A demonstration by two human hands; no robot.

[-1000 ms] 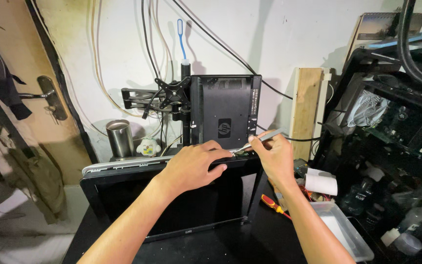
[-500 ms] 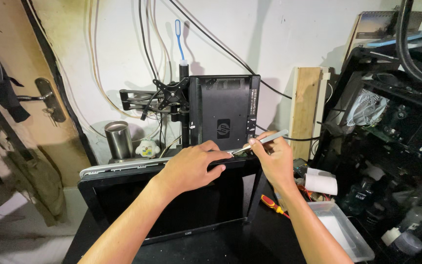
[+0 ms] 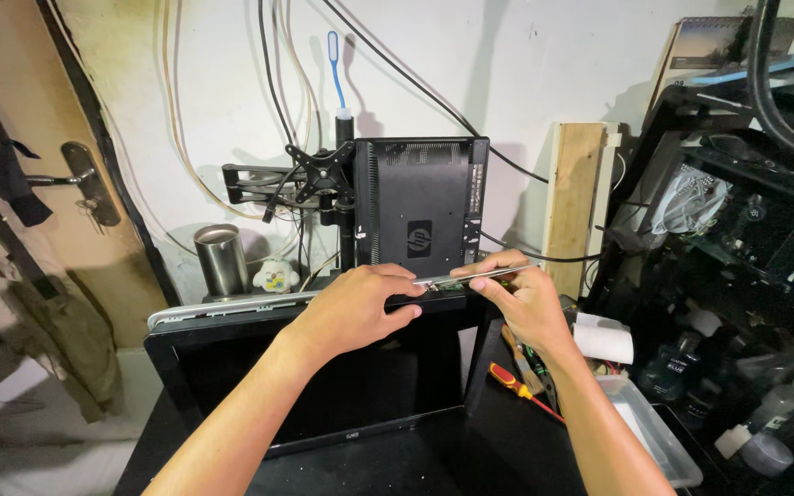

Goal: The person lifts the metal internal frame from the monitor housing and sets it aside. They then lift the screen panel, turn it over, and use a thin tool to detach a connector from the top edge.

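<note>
Two hands meet at the top edge of a black monitor (image 3: 323, 404) propped upright on the table (image 3: 470, 459). Left hand (image 3: 353, 308) lies over the silver frame strip (image 3: 232, 305), fingers curled closed on it. Right hand (image 3: 518, 298) pinches the strip's right end. A red-handled screwdriver (image 3: 512, 381) lies just below the right wrist; a steel cup (image 3: 221, 260) stands behind.
</note>
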